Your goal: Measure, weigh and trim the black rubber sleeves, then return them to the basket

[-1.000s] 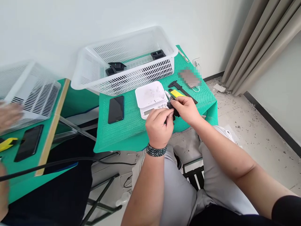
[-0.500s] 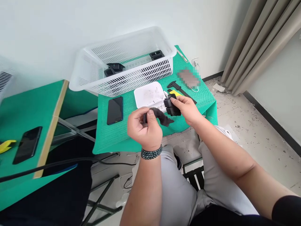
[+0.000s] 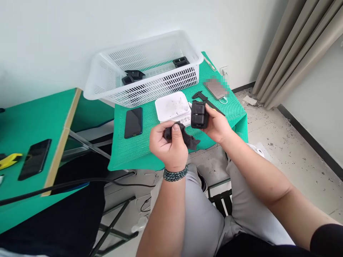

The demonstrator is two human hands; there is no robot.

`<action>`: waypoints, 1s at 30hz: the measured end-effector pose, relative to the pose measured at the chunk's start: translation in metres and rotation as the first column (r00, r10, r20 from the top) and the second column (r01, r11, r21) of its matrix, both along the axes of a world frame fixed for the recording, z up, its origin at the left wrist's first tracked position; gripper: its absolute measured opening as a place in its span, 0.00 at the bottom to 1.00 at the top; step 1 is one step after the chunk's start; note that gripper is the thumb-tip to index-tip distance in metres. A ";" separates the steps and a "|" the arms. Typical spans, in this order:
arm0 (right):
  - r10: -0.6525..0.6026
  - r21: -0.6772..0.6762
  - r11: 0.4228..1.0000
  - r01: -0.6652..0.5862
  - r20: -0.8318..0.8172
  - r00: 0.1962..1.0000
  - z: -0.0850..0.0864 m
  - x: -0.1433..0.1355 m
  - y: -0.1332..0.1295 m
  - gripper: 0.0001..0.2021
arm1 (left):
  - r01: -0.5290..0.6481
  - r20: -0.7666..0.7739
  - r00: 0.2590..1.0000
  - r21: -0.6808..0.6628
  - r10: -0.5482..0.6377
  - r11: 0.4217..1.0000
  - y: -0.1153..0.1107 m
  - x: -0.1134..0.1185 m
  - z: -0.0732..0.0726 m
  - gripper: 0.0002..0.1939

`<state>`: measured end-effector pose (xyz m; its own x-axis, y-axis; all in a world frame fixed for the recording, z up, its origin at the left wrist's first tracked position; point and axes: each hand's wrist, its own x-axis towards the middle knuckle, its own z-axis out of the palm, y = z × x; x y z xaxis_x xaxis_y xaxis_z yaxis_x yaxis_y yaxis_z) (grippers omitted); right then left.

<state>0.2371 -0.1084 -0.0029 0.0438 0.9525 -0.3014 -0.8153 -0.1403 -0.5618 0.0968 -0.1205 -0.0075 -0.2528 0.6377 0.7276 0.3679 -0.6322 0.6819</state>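
Observation:
My left hand (image 3: 170, 142) is closed on a dark, crumpled cloth (image 3: 189, 139), whose loose end hangs toward the right. A black plastic part (image 3: 198, 115) with two recessed sections is gripped in my right hand (image 3: 218, 123), its face turned up to me. The two hands are apart, just over the near edge of the green-covered table. Behind them a white digital scale (image 3: 173, 106) lies with dark specks on its pan. Black calipers (image 3: 208, 101) rest beyond my right hand.
A white plastic basket (image 3: 144, 91) at the back holds several black parts. One phone (image 3: 133, 122) lies left of the scale, another phone (image 3: 217, 88) at the right. On the neighbouring table (image 3: 34, 114) are a phone (image 3: 34, 159) and a yellow tool (image 3: 10, 160). A black cable (image 3: 107, 181) crosses at left.
My right hand has turned the black part so its two-section face shows more upright. The cloth in my left hand has shifted slightly. The view has moved a little.

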 end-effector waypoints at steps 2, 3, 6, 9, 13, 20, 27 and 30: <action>0.014 -0.055 0.998 -0.016 -0.034 0.999 0.005 -0.003 -0.003 0.08 | 0.009 -0.004 1.000 -0.003 -0.009 1.000 -0.004 0.001 0.002 0.09; 0.023 -0.087 0.996 -0.028 -0.060 0.998 0.007 -0.005 -0.005 0.08 | 0.020 -0.001 1.000 -0.002 -0.020 1.000 -0.006 0.002 0.003 0.09; 0.098 -0.134 0.984 -0.118 -0.148 0.984 0.014 -0.012 -0.012 0.11 | 0.061 0.016 0.998 0.000 -0.061 0.998 -0.014 0.005 0.005 0.08; 0.190 -0.112 0.972 -0.206 -0.140 0.972 0.014 -0.023 -0.018 0.16 | 0.107 0.019 0.994 0.002 -0.107 0.994 -0.021 0.010 0.004 0.06; 0.081 -0.109 0.992 -0.062 0.183 0.980 0.000 -0.035 -0.017 0.20 | 0.102 0.015 0.995 -0.011 -0.102 0.995 -0.021 0.013 0.001 0.05; -0.226 0.357 0.932 -0.058 0.701 0.676 -0.006 -0.042 -0.024 0.15 | 0.091 0.035 0.995 -0.049 -0.089 0.995 -0.014 0.008 0.005 0.04; 0.004 0.064 0.998 -0.026 0.323 0.946 -0.002 -0.038 -0.025 0.12 | 0.187 -0.216 0.960 0.032 -0.176 0.982 -0.034 0.006 0.008 0.03; 0.000 0.037 0.999 -0.006 0.167 0.986 0.000 -0.038 -0.025 0.09 | 0.216 -0.334 0.923 0.041 -0.191 0.975 -0.036 0.006 0.007 0.03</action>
<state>0.1990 -0.1337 -0.0028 0.0872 0.9633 -0.2539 -0.7094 -0.1189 -0.6947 0.1031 -0.1568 -0.0003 0.1357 0.5898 0.7960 0.4194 -0.7621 0.4932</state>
